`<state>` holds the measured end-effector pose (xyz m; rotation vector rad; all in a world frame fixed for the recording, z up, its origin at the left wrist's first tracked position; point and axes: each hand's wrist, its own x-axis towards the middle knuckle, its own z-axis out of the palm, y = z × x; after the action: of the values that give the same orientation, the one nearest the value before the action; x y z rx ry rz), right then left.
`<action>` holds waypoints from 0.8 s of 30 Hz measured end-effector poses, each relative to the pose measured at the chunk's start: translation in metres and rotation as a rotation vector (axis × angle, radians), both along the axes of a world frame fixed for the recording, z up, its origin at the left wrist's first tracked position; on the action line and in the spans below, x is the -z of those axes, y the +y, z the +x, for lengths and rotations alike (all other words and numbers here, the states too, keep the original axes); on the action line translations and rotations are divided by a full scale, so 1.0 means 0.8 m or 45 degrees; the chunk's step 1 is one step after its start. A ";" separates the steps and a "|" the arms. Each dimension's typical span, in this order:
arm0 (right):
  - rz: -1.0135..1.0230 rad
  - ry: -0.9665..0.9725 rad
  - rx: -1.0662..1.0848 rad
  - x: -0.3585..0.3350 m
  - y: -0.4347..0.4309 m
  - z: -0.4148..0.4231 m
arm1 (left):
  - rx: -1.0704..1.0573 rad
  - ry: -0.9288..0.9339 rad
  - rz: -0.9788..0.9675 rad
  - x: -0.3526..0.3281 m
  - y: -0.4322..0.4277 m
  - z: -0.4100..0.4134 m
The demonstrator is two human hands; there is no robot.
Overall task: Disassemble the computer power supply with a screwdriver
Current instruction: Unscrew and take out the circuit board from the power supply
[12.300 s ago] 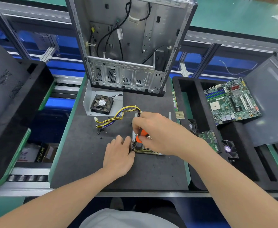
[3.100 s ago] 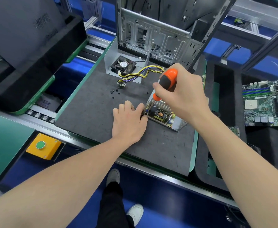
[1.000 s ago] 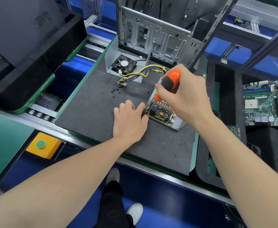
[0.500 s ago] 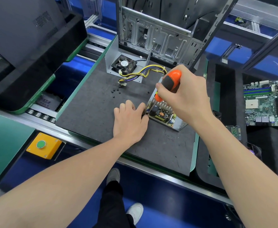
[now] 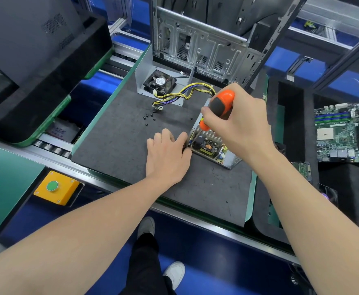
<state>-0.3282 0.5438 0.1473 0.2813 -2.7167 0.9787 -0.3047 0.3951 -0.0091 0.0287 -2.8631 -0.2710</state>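
The opened power supply [image 5: 211,146] lies on the dark mat [image 5: 119,135], its circuit board bare inside a metal tray. My right hand [image 5: 238,122] grips the orange and black screwdriver [image 5: 220,106], held nearly upright with its tip down at the board's near left corner. My left hand [image 5: 168,156] rests on the mat against the supply's left edge, its fingertips hidden at the casing. A bundle of yellow and black wires [image 5: 180,95] runs from the supply to the left. Several small black screws [image 5: 147,118] lie loose on the mat.
The supply's cover with a black fan [image 5: 159,83] lies at the back of the mat, before an upright bare computer case [image 5: 202,47]. A motherboard [image 5: 346,132] sits in a black foam tray at right. A black tray stands at left, a yellow button box [image 5: 56,187] below.
Since 12.3 s ago the view has shifted and the screwdriver handle stands higher above the board. Over the last second both hands have stayed almost still at the supply's left corner.
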 end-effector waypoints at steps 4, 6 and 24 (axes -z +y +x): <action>-0.015 0.004 -0.004 0.001 0.000 0.001 | -0.001 -0.018 -0.005 -0.001 0.000 0.000; -0.014 0.006 -0.002 0.000 0.000 0.001 | -0.002 -0.020 -0.001 -0.001 0.000 0.000; 0.273 -0.002 -0.154 -0.018 -0.007 -0.007 | -0.007 -0.040 0.011 0.002 -0.001 -0.001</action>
<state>-0.3340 0.5384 0.1616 0.4889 -2.8363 0.7156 -0.3053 0.3942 -0.0111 0.0427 -2.8929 -0.2848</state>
